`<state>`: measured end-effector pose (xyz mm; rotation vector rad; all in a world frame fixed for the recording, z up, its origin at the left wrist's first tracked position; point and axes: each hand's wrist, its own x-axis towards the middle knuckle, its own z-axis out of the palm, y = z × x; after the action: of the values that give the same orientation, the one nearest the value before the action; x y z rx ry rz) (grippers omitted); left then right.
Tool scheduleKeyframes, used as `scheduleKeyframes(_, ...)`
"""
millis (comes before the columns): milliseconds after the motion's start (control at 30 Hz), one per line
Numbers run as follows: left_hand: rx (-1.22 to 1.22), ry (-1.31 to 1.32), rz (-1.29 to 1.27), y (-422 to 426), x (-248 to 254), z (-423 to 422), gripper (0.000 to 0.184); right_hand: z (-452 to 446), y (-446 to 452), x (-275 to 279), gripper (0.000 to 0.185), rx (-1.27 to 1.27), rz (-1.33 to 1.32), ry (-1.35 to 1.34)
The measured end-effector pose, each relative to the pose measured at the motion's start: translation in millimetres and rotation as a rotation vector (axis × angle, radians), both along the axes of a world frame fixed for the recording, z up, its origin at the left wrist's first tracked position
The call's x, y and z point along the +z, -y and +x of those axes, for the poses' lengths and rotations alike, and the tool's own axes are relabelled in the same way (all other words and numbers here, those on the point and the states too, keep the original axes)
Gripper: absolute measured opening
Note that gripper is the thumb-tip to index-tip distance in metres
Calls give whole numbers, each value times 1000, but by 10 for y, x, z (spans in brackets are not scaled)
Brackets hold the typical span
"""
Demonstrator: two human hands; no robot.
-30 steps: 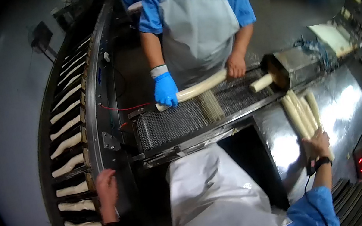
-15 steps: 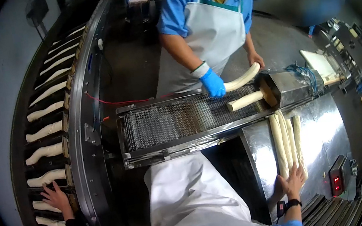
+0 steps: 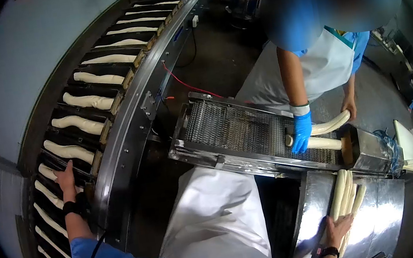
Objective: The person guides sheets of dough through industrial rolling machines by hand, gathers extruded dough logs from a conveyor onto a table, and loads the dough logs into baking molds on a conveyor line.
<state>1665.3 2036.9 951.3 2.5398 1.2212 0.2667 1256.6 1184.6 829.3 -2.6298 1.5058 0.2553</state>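
Observation:
On the left, my left hand (image 3: 66, 178) reaches over a row of dark tins, its fingers apart at the edge of a tin. A dough strip (image 3: 48, 173) lies beside its fingertips, and another dough strip (image 3: 68, 151) rests in the tin just above. My right hand (image 3: 340, 229) lies with fingers stretched across several long dough ropes (image 3: 346, 196) side by side on the metal table (image 3: 384, 209). Its fingertips touch the ropes; it does not wrap round them.
Across the mesh conveyor (image 3: 238, 124), a co-worker's blue-gloved hand (image 3: 302, 132) and bare hand (image 3: 349, 106) handle dough ropes. One dough rope (image 3: 323, 143) comes out of the metal housing (image 3: 372, 149). A steel rail (image 3: 131, 124) borders the line of tins.
My view has swung left, shifting the scene to the right. My hands stay by the tins and on the dough ropes. The co-worker's gloved hand has moved down onto the conveyor's dough.

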Motion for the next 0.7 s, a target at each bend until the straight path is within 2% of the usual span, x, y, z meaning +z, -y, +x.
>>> scheduleKeyframes(67, -41, 69, -119, 13, 112, 32, 109, 191, 88, -133, 99, -44, -24, 91)
scheduleKeyframes(167, -8, 159, -230, 61, 205, -5, 96, 702, 0, 304, 89, 80, 132, 178)
scheduleKeyframes(200, -59, 125, -264, 122, 283, -19, 90, 757, 52, 252, 89, 65, 128, 190)
scheduleKeyframes(233, 73, 96, -153, -64, 181, -4, 85, 765, 117, 198, 84, 113, 116, 143)
scheduleKeyframes(300, 220, -243, 290, 206, 235, 122, 80, 779, 180, 60, 79, 125, 78, 116)
scheduleKeyframes(367, -138, -48, 632, 323, 103, 282, 73, 755, 229, 77, 71, 164, 142, 201)
scheduleKeyframes(400, -230, -11, 582, 898, 305, 451, 67, 753, 232, 65, 64, 212, 58, 231)
scheduleKeyframes(433, -394, 162, 625, 493, -88, 701, 67, 805, 221, 116, 52, 199, 59, 310)
scheduleKeyframes(500, -584, 130, 550, 1094, 24, 1045, 68, 1031, 19, 493, 42, 126, 144, 311)
scheduleKeyframes(533, -689, 152, 481, 1328, 42, 1130, 68, 835, 58, 310, 39, 201, -2, 256)
scheduleKeyframes(567, -787, 185, 417, 1543, 51, 1261, 68, 940, -89, 517, 35, 78, 62, 218)
scheduleKeyframes(600, -820, 153, 431, 1784, 52, 1448, 67, 716, -8, 227, 35, 132, -47, 237)
scheduleKeyframes(633, -858, 87, 441, 1946, 83, 1515, 65, 771, -81, 435, 33, 26, 73, 136)
scheduleKeyframes(700, -882, -23, 404, 2006, 56, 1536, 60, 608, -404, 679, 39, 10, -4, 148)
